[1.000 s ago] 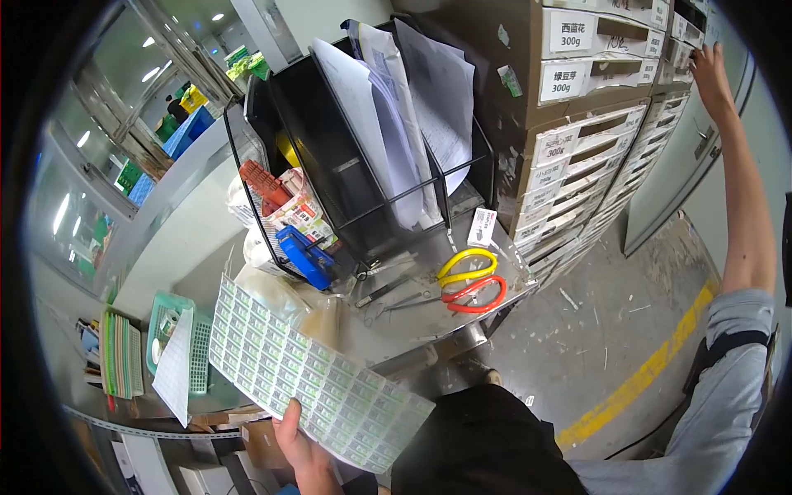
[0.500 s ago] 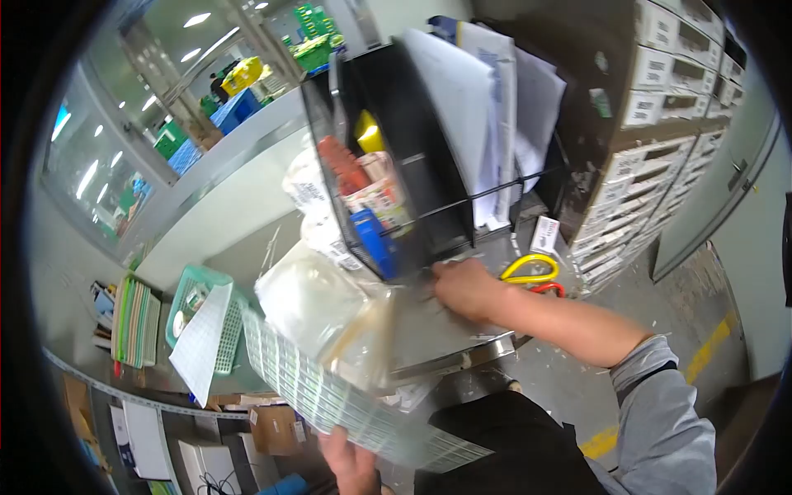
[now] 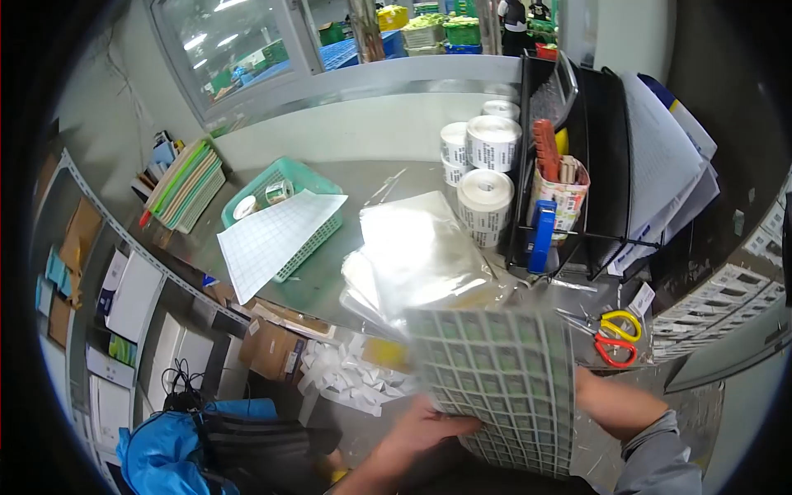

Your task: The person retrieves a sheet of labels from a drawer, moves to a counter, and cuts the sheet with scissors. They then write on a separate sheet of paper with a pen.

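A sheet of small green labels (image 3: 495, 388), divided by a pale grid, stands tilted in front of me. My left hand (image 3: 433, 425) is closed on its left edge, thumb over the front. Behind the sheet's right edge goes my right hand (image 3: 590, 392); only the part near the wrist shows and its fingers are hidden. Scissors (image 3: 617, 338) with yellow and red handles lie just beyond the right hand. Clear plastic bags (image 3: 421, 243) are stacked on the metal table (image 3: 346, 177) past the sheet's top edge.
Rolls of printed labels (image 3: 484, 198) stand beside a black file rack (image 3: 606, 157) with papers and a pen cup. A green basket (image 3: 289, 177) holds rolls under a white sheet (image 3: 276, 239). Curled white strips (image 3: 351, 371) and a blue bag (image 3: 169, 454) are below the table's edge.
My view has swung left. The label sheet has come up and rightward in my left hand, now upright before me. My right hand, earlier on the tabletop by the rack, has drawn back behind the sheet.
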